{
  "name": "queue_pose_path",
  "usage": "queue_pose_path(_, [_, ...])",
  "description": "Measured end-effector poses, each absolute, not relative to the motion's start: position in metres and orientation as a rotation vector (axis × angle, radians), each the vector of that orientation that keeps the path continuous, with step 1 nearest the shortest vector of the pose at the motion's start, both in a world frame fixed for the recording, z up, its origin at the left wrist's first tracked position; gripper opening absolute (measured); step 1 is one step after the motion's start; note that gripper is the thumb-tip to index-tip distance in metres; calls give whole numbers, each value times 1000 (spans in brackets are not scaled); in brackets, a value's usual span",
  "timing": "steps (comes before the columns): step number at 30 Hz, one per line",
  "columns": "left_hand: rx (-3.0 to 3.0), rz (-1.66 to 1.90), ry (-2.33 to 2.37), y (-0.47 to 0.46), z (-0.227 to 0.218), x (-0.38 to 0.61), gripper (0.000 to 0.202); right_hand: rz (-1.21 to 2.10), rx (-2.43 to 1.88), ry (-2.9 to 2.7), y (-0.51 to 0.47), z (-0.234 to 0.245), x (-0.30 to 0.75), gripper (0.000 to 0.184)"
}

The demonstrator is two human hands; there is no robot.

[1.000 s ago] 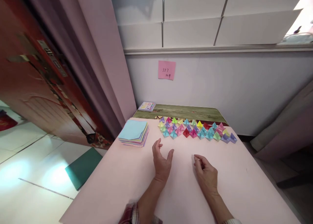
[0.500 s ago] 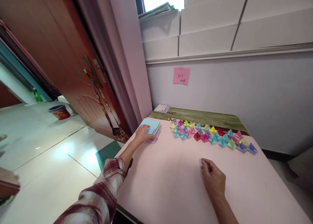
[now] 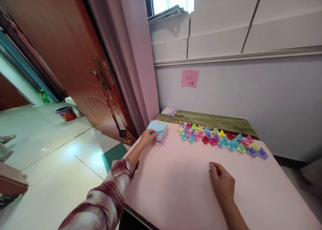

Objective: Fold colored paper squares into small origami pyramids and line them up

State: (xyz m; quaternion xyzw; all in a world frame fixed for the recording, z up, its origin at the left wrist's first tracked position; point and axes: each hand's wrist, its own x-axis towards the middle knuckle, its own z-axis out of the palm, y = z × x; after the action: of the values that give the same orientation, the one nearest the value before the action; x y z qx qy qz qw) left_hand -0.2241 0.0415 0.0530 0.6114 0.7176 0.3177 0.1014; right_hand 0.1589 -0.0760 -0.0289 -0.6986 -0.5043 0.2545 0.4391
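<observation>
At the table's left edge, a stack of coloured square paper (image 3: 161, 140) has a light blue sheet (image 3: 157, 125) on top. My left hand (image 3: 148, 137) pinches the near edge of that sheet, which bends up slightly from the pile. Resting on the pink tabletop to the right, my right hand (image 3: 222, 179) has its fingers curled together, and I see nothing in them. Beyond both hands, several small folded paper boats (image 3: 213, 141) in many colours stand in rows.
A pink covering (image 3: 186, 183) lies over the table, with a green wood-grain strip (image 3: 208, 117) bare at the back. There, a small printed pack (image 3: 169, 111) lies by the wall. A pink note (image 3: 190, 78) is stuck above. A wooden door (image 3: 75, 55) stands left.
My left hand has gone from spread over the stack to pinching the top sheet's edge, which now lifts a little. My right hand keeps its place. The view has shifted slightly.
</observation>
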Motion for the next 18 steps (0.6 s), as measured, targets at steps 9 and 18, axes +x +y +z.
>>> queue_pose_path(9, [2498,1104,1602,-9,42,-118,22,520,-1707,-1267,-74,-28,154,41])
queue_pose_path(18, [2411,1101,1144,-66,-15,-36,32,14,-1476,-1760,-73,-29,155,63])
